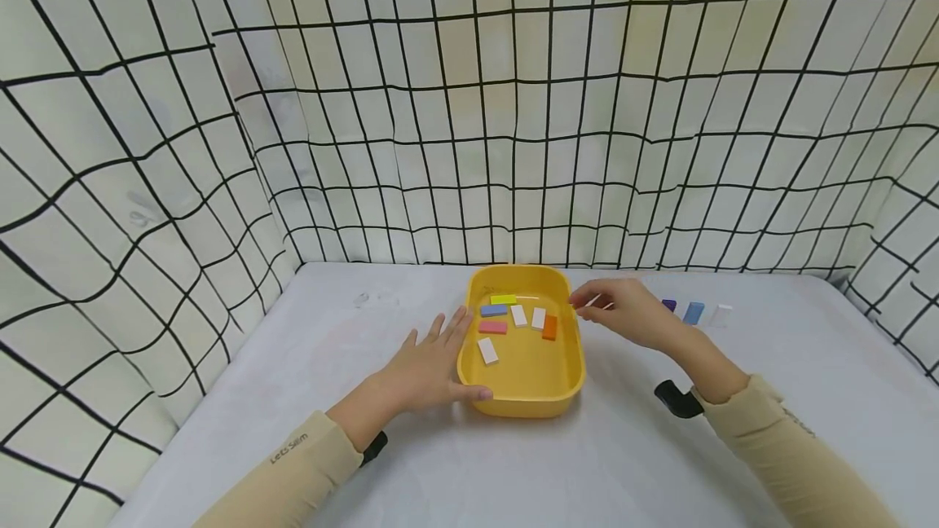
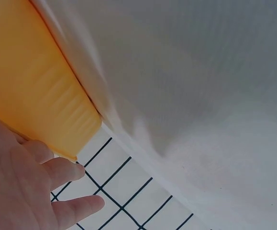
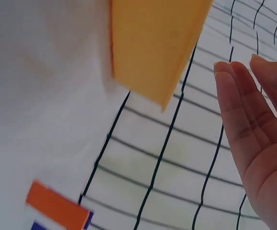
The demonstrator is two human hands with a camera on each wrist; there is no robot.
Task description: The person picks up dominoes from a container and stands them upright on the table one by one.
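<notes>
Yellow tray (image 1: pixel 531 369) between my hands, its far end at the table's (image 1: pixel 513 471) far edge.
Seven small blocks (image 1: pixel 493 327) lie inside. My left hand (image 1: pixel 433 361), fingers spread, lies along the left rim, thumb at the near-left corner; my right hand (image 1: pixel 629 312), fingers together, thumb apart, hovers by the right rim. Three outer blocks (image 1: pixel 693 314) lie toward the table's far-right corner.

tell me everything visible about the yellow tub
The yellow tub looks like plastic: an oblong, open-topped container with rounded corners and, in the left wrist view, ridges on its outer wall. It stands upright on the white tabletop, long sides running front to back. Seven small blocks lie inside. The left hand touches its left side; whether the right hand, by the right rim, touches is unclear.
</notes>
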